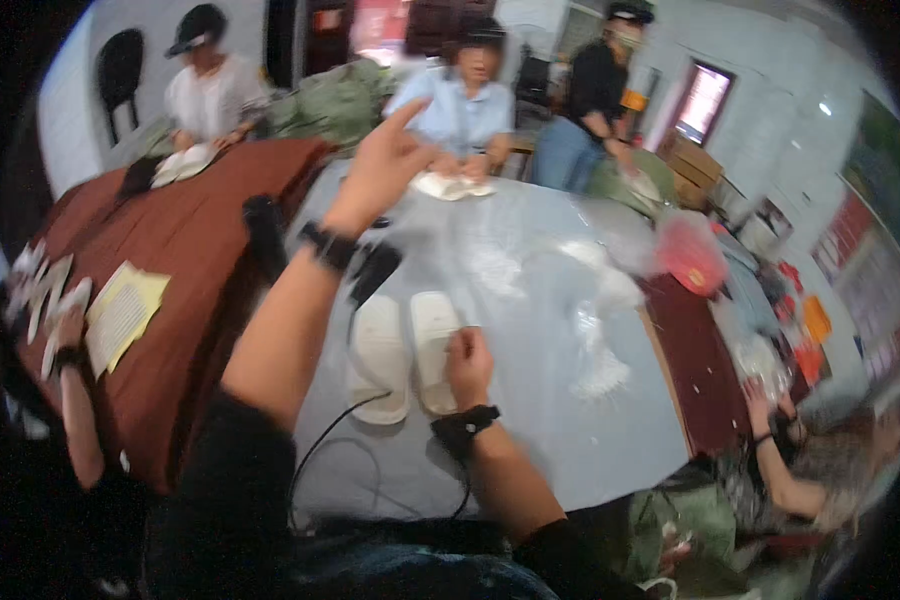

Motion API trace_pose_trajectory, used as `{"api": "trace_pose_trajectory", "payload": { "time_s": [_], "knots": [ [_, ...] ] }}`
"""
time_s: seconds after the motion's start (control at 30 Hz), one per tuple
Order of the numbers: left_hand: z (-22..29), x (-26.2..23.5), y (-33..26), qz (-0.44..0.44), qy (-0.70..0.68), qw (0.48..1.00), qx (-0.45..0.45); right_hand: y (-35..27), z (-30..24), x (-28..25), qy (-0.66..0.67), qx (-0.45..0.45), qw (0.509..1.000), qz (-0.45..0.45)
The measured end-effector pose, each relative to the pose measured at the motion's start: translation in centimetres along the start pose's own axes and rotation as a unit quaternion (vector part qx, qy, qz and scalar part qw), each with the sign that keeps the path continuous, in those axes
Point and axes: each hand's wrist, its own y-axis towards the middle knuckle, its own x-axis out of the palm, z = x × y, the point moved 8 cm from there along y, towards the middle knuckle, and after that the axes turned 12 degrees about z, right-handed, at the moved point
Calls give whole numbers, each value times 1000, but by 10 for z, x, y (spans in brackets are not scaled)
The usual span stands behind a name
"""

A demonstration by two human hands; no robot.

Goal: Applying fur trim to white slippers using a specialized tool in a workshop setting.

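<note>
A pair of white slippers lies on the grey tabletop in front of me, a left slipper (378,365) and a right slipper (433,350), side by side with straps at the far end. My right hand (470,362) is closed at the right slipper's outer edge; its curled fingers hide whatever may be in them. Raised well above the table, my left hand (378,165) is open, with its fingers apart and nothing visible in it. Both wrists wear black bands. From near my right wristband a dark cable (305,470) loops across the table, with one end over the left slipper.
Clear plastic bags (600,370) lie to the right and a black object (375,272) beyond the slippers. Across the table a co-worker handles white slippers (450,186). A red-brown table (190,260) with yellow paper (125,315) stands left; other people work around.
</note>
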Motion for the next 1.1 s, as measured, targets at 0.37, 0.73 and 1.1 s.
{"api": "trace_pose_trajectory", "payload": {
  "time_s": [0.37, 0.73, 1.1],
  "knots": [
    [-136, 47, -210, -151, 29, 970, -190, -4, -24, 4, 55, -29, 998, -2],
    [-141, 44, -226, -125, -63, 954, -266, -4, -22, -1, 78, -36, 996, 20],
    [-140, 44, -227, -141, -64, 957, -244, -6, -17, 4, 99, 13, 995, -3]
  ]
}}
